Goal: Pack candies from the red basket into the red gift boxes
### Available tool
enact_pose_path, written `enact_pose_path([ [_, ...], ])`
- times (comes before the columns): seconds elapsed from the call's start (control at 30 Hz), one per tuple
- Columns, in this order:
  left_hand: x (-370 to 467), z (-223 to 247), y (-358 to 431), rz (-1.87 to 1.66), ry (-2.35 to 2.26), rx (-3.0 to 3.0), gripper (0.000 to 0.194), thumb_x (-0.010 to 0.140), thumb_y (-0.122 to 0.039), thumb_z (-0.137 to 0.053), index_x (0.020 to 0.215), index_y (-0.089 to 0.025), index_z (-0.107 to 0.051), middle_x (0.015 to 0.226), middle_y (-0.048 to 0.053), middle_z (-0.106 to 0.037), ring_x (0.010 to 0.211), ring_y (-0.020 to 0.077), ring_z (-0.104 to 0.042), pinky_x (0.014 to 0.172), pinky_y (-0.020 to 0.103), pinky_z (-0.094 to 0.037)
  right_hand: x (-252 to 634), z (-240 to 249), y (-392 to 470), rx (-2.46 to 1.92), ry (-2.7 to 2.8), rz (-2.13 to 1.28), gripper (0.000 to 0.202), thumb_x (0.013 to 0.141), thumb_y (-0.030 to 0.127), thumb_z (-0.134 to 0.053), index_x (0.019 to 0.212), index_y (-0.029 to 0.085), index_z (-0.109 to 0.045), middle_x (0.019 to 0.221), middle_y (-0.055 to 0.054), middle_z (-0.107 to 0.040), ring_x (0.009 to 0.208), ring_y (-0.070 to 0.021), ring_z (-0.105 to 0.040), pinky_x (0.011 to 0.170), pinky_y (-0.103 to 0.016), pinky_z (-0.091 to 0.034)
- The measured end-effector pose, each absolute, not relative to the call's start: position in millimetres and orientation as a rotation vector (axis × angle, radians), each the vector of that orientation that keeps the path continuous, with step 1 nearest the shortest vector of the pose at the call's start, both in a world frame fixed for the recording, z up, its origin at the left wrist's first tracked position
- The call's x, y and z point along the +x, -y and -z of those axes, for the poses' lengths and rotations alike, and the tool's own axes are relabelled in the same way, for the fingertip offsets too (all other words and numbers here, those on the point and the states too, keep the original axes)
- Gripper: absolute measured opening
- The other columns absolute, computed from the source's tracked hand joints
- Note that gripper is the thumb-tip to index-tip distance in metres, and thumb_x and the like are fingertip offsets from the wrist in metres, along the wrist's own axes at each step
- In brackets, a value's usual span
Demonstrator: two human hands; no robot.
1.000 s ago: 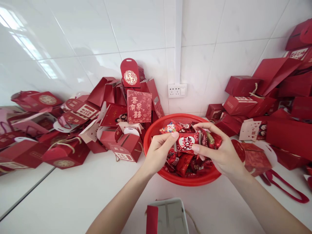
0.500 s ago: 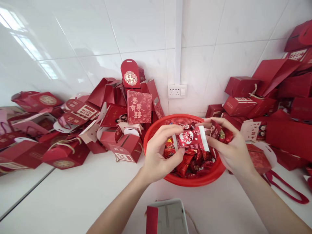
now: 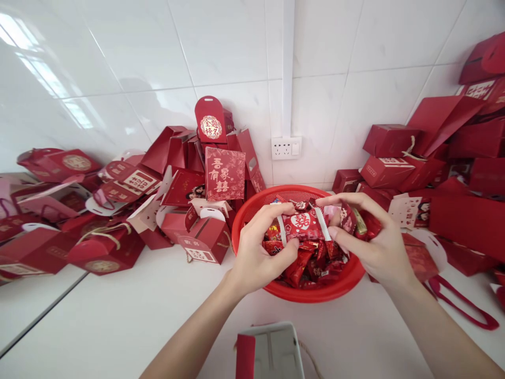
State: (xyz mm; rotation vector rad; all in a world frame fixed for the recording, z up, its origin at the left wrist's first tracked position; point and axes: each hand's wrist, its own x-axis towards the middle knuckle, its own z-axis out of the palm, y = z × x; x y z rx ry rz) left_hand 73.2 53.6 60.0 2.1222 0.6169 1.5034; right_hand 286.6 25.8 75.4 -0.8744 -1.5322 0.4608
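My left hand (image 3: 256, 258) pinches a red wrapped candy (image 3: 303, 225) between thumb and fingers; it has white crimped ends and a double-happiness character in a white heart. Beside it, my right hand (image 3: 381, 245) curls round several wrapped candies (image 3: 347, 218), pink, dark red and gold-green, partly hidden by the fingers. Its thumb tip is close to the right end of the left hand's candy; whether they touch I cannot tell. Both hands are over a red plastic basket (image 3: 311, 296) holding many red-wrapped candies (image 3: 305, 266).
Nearest me on the white table (image 3: 158, 310) stands an open box (image 3: 272, 350) with a red flap and a cord. Red gift boxes pile up at the left (image 3: 106, 252) and right (image 3: 394, 171). A socket (image 3: 286, 148) sits on the tiled wall behind the basket.
The candy in my left hand has tipped and lowered slightly, its printed face now less upright. My right thumb has come nearer its right end. Both hands keep their hold.
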Motion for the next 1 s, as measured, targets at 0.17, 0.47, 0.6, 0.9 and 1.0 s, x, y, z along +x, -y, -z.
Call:
enact_pose_path([
  [0.17,73.1,-60.4,-53.0,-1.495,-0.632,2.084,0.044,0.084,-0.01,-0.067,0.125,-0.022,-0.061,0.125,0.009,-0.067,0.117,0.0254,-0.066,0.108,0.042,-0.05,286.4,-77.7,-24.2,-0.835,1.629,-0.422,0.039,0.081,0.008,-0.067,0.113,0.028,-0.069,0.118,-0.003,-0.075,0.114,-0.0229,-0.07,0.103,-0.038,-0.055],
  [0.47,73.1,-61.6,-52.3,-1.492,-0.63,2.065,0.042,0.085,-0.011,-0.067,0.125,-0.021,-0.061,0.125,0.01,-0.067,0.118,0.0252,-0.066,0.109,0.042,-0.05,287.3,-75.6,-24.0,-0.837,1.766,-0.31,0.046,0.08,0.006,-0.068,0.12,0.029,-0.068,0.123,-0.002,-0.075,0.117,-0.0214,-0.069,0.105,-0.034,-0.054],
  [0.6,72.8,-61.7,-52.3,-1.486,-0.64,2.062,0.042,0.085,-0.011,-0.067,0.125,-0.021,-0.06,0.125,0.009,-0.067,0.119,0.0247,-0.066,0.109,0.041,-0.05,287.9,-74.7,-24.6,-0.843,1.796,-0.287,0.046,0.081,0.008,-0.069,0.122,0.029,-0.067,0.124,-0.002,-0.075,0.118,-0.0208,-0.069,0.105,-0.033,-0.054],
  [0.9,73.4,-61.1,-50.6,-1.476,-0.666,2.051,0.042,0.086,-0.014,-0.067,0.127,-0.021,-0.06,0.126,0.009,-0.068,0.118,0.0242,-0.066,0.106,0.038,-0.052,287.4,-75.5,-23.2,-0.859,1.804,-0.29,0.044,0.083,0.01,-0.07,0.122,0.029,-0.066,0.124,-0.002,-0.074,0.117,-0.0204,-0.069,0.106,-0.033,-0.054],
  [1.0,73.7,-61.0,-50.2,-1.472,-0.677,2.042,0.042,0.087,-0.016,-0.068,0.127,-0.021,-0.06,0.127,0.01,-0.067,0.119,0.0245,-0.066,0.106,0.039,-0.053,287.0,-75.5,-23.2,-0.873,1.803,-0.287,0.042,0.083,0.011,-0.071,0.121,0.028,-0.067,0.124,-0.003,-0.075,0.117,-0.0228,-0.069,0.105,-0.036,-0.055],
])
